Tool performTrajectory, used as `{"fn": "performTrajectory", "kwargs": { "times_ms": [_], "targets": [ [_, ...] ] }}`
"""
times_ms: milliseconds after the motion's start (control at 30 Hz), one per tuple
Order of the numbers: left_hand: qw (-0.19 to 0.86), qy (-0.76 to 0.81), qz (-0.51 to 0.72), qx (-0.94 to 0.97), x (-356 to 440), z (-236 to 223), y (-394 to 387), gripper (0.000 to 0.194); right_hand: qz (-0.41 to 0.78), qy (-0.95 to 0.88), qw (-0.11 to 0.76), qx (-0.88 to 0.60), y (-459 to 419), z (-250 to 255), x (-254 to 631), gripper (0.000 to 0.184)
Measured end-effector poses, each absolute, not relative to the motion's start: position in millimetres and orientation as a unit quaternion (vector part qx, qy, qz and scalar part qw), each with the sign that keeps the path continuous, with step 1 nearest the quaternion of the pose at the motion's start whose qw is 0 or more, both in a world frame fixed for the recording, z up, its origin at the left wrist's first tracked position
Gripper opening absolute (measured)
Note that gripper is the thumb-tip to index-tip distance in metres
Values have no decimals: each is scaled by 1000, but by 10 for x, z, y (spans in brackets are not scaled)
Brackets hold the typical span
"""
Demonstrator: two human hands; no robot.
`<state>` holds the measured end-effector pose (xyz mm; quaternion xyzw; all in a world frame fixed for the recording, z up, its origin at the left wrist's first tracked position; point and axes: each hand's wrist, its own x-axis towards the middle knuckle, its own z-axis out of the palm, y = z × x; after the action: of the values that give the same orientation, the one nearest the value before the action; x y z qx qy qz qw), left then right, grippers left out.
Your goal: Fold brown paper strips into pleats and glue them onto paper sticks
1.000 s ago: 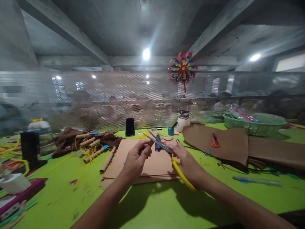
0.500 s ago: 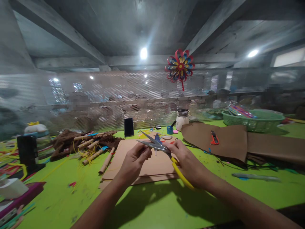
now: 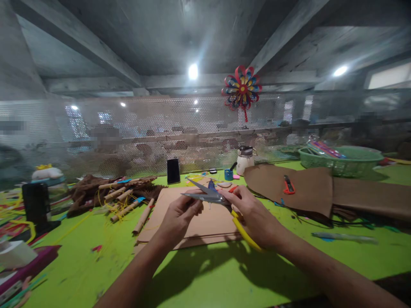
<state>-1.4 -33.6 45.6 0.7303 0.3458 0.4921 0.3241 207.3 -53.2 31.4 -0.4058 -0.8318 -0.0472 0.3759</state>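
Note:
My right hand [image 3: 253, 216] grips a pair of scissors [image 3: 210, 196] with yellow handles. Their blades are spread apart and point left, crossing in front of my left fingers. My left hand [image 3: 181, 216] is closed in a pinch just under the lower blade; whatever it may hold is too small or hidden to make out. A small dark blue thing [image 3: 211, 185] shows behind the blades, partly covered. Below both hands lies a stack of brown cardboard sheets [image 3: 205, 222] on the green table [image 3: 199, 278].
Rolled paper tubes [image 3: 127, 210] and crumpled brown paper lie left of the cardboard. At the back stand a phone [image 3: 173, 171], a blue jar [image 3: 228, 174] and a white jug [image 3: 245, 162]. On the right, brown sheets [image 3: 308, 184] carry a red-handled cutter [image 3: 288, 185]; a green basket [image 3: 353, 160] stands behind.
The scissors' blade tips have shifted slightly left and down. Both hands stay in nearly the same place.

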Motion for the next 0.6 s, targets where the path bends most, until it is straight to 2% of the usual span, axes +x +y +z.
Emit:
{"fn": "performTrajectory", "kwargs": {
  "times_ms": [267, 600],
  "targets": [
    [348, 353, 494, 714, -6, 444, -344, 18, -10, -840, 366, -400, -543, 330, 2075, 70],
    [349, 356, 488, 716, -10, 463, -350, 19, 4, -839, 368, -401, -542, 343, 2104, 69]
  ]
}}
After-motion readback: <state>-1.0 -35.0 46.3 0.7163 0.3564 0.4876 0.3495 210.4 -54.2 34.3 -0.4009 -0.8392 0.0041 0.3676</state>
